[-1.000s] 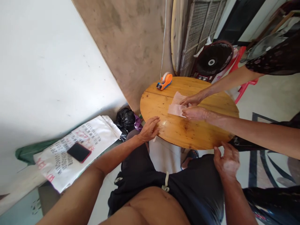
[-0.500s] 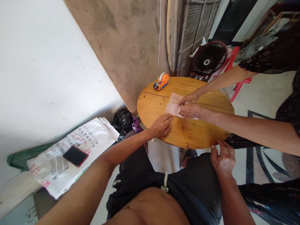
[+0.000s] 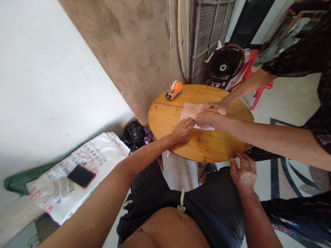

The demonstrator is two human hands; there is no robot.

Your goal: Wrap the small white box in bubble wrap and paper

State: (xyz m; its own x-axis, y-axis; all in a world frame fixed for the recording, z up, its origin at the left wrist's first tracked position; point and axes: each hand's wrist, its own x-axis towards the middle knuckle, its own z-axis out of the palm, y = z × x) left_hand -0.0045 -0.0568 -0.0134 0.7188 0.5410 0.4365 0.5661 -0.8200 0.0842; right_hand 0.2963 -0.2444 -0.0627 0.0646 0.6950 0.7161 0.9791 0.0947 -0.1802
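On the round wooden table (image 3: 165, 119) lies a pale, translucent sheet that looks like bubble wrap (image 3: 190, 108). My left hand (image 3: 183, 131) reaches over the table with its fingers stretched out, and the fingertips rest on the near left part of the wrap. Another person's two hands (image 3: 207, 119) press on the same sheet from the right, close beside my fingertips. At the table's near right edge is my right hand (image 3: 244, 174), fingers apart and nothing in it. Whether anything lies under the wrap is hidden.
An orange tape dispenser (image 3: 174, 90) stands at the table's far left. To my left, a phone (image 3: 81, 176) lies on a white printed sack (image 3: 108, 148), near a black plastic bag (image 3: 133, 134). Behind the table are a fan (image 3: 224, 65) and a red chair (image 3: 258, 91).
My left hand has moved forward onto the wrap, its fingers straightening. The other person's far hand has shifted on the sheet. My right hand stays at the table edge.
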